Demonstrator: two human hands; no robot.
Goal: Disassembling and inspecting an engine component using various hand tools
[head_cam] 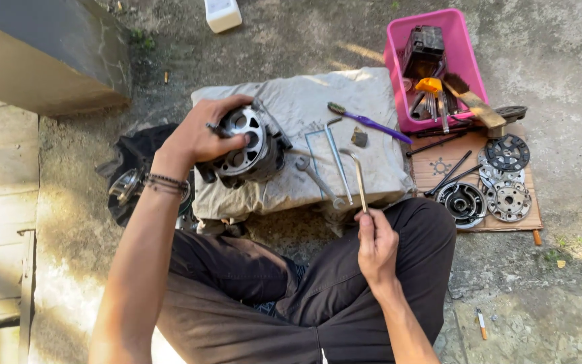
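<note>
At the centre left of the frame, your left hand [200,138] grips the round metal engine part [247,145] on the grey cloth [304,101]. Lower centre, your right hand [375,246] holds a bent hex key [357,172], near the wrench [318,178].

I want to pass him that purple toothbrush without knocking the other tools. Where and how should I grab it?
Probably take the toothbrush by its purple handle near the end by the pink bin, coming from above. It lies flat on the cloth, bristle head pointing away from the bin, and that handle end sits clear of the wrench.
</note>
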